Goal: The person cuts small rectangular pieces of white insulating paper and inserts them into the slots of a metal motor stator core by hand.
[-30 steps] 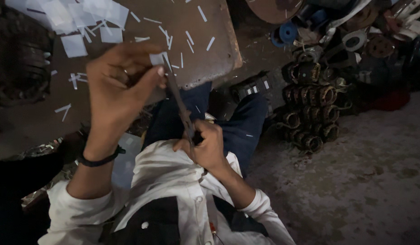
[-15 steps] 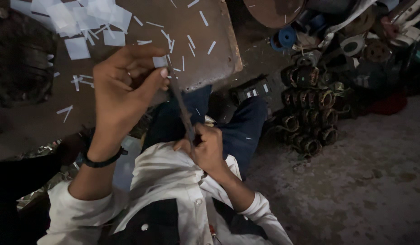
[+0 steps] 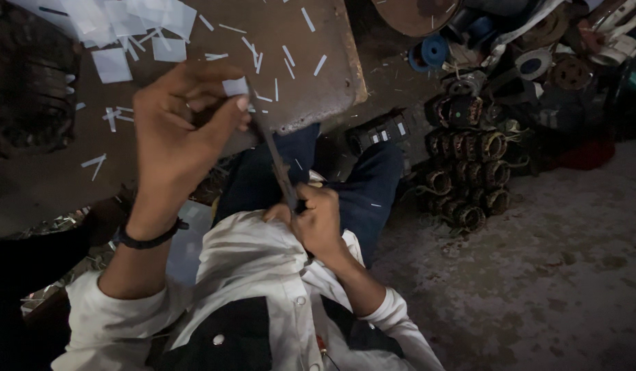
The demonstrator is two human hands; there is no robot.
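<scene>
My left hand (image 3: 177, 130), with a dark band on its wrist, pinches a small white paper piece (image 3: 235, 87) between thumb and fingertips above my lap. My right hand (image 3: 318, 220) is closed on the handles of dark scissors (image 3: 276, 165). Their blades reach up to the paper piece at my left fingertips. Both hands hover over my blue-trousered legs and white shirt, in front of a brown board (image 3: 318, 82).
Several white paper strips (image 3: 287, 55) and cut squares (image 3: 112, 65) lie scattered on the brown board. Stacked wound motor coils (image 3: 469, 165) stand on the right, with a blue spool (image 3: 434, 49) and other metal parts behind. Grey concrete floor (image 3: 551, 275) lies to the right.
My left hand has shifted slightly with the paper piece held at the scissor blades. The right hand stays on the scissors in about the same place.
</scene>
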